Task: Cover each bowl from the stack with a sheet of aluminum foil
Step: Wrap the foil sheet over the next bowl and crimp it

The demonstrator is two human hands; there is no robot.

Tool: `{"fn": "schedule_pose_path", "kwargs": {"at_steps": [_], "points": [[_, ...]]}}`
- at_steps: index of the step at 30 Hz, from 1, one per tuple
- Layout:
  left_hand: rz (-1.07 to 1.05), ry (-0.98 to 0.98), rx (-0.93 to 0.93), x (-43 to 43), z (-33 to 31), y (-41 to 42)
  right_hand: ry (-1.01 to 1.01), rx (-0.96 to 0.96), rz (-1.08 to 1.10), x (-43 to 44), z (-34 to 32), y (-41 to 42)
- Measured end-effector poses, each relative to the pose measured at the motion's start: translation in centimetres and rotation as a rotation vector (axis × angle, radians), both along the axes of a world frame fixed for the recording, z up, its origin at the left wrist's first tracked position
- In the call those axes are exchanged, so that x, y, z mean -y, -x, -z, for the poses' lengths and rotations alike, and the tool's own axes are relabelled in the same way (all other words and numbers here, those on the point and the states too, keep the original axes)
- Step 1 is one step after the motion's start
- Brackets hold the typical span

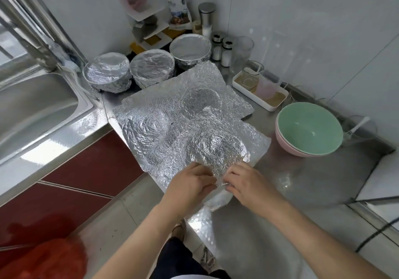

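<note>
Left hand [190,184], right hand [248,183] on foil [183,125]; steel counter [313,181], sink [32,105].

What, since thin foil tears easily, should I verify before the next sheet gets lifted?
1. Grip on both sides: left hand and right hand both pinch the near edge of the foil sheets. Ok.
2. Single sheet separated: layers are indistinct at the fingers. Cannot tell.
3. Foil smooth: heavily crumpled, with round imprints. Not ok.
4. Next bowl ready: green bowl sits uncovered atop the pink bowl, right of the foil. Ok.
5. Far foil corner free of the covered bowls: cannot tell.
</note>
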State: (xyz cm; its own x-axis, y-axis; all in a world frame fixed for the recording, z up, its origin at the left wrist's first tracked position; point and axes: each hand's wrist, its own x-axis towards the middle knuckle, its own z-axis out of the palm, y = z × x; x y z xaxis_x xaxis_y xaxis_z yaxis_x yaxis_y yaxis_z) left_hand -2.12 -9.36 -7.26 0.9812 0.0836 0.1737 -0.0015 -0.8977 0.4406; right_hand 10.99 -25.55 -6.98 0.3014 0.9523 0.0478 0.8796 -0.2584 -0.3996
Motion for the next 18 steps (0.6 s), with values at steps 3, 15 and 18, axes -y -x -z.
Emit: {"fn": "schedule_pose_path", "kwargs": {"at_steps": [3,15,18], "points": [[0.025,0.009,-0.003,-0.6,0.2,0.4,-0.023,0.015,-0.021,0.0,0.7,0.5],[0.075,-0.173,0.102,0.5,2.0,-0.1,-0.067,0.080,-0.025,0.1,1.1,-1.0],[0.001,-0.175,0.079,2.1,2.0,-1.2,-0.024,0.056,0.006,0.3,0.1,-2.2]]}}
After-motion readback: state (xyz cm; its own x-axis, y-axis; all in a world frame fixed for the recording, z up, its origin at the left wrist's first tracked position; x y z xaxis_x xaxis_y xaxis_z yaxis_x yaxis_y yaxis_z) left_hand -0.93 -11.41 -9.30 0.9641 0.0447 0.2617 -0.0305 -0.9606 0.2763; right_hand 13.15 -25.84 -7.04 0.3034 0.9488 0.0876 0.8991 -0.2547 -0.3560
